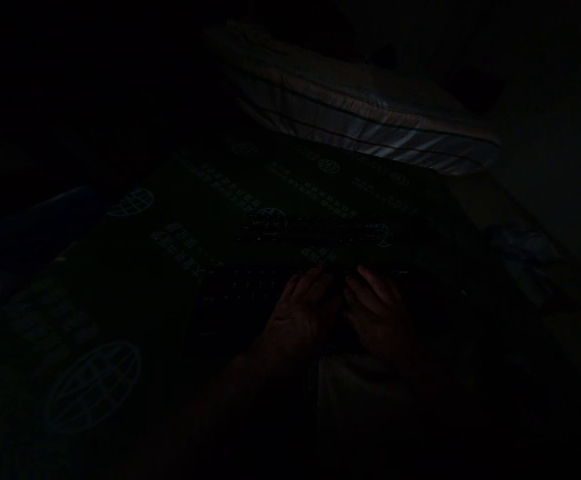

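The scene is very dark. A black keyboard (243, 285) lies low in the middle, with faint marks on its keys. My left hand (300, 310) rests over its middle, fingers stretched forward toward the far edge and slightly bent. Just right of it, my right hand (378, 310) lies over the keyboard with its fingers reaching forward and inward. Nothing held shows in either hand, though the fingertips are hard to make out. Beyond the hands is a second long black object with small pale marks, which looks like another keyboard (310, 229).
Under everything spreads a dark green sheet (185, 207) printed with pale globes and lettering. A thick, pale, striped cushion or mattress (365, 123) lies across the back. Something bluish (55, 207) is at the left, and crumpled material (525, 250) lies at the right.
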The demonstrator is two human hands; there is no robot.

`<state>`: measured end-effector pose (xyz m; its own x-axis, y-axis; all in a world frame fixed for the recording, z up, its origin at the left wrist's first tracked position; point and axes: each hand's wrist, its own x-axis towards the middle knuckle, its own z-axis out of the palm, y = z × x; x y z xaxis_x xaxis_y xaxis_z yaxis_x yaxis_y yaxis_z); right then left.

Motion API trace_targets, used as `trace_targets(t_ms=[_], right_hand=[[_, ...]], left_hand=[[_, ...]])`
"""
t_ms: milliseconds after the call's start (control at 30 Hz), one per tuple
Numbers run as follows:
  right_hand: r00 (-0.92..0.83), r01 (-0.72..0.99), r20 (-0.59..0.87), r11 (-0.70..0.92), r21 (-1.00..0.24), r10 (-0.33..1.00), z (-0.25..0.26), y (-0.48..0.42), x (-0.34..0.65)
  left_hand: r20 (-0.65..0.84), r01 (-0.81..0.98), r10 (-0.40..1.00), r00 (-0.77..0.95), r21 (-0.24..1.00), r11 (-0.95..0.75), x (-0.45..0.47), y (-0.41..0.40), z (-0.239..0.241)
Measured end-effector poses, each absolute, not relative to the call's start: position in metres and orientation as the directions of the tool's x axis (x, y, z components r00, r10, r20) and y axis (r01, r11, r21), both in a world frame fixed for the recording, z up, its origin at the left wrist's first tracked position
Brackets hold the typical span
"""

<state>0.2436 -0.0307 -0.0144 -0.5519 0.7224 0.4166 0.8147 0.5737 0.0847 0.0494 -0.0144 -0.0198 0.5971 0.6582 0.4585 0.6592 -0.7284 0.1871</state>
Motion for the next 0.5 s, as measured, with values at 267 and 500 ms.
trace_targets(t_ms=[267,500], right_hand=[[-0.486,0.836,0.485,0.548,0.016,0.727,-0.018,-0.032,0.243],[-0.074,0.860,0.664,0.385,-0.336,0.744,-0.023,-0.024,0.262]], left_hand=[[0.431,0.669,0.677,0.597,0.199,-0.716,0.048,-0.015,-0.019],[0.381,0.665,0.685,0.620,0.207,-0.718,0.048,-0.015,-0.015]])
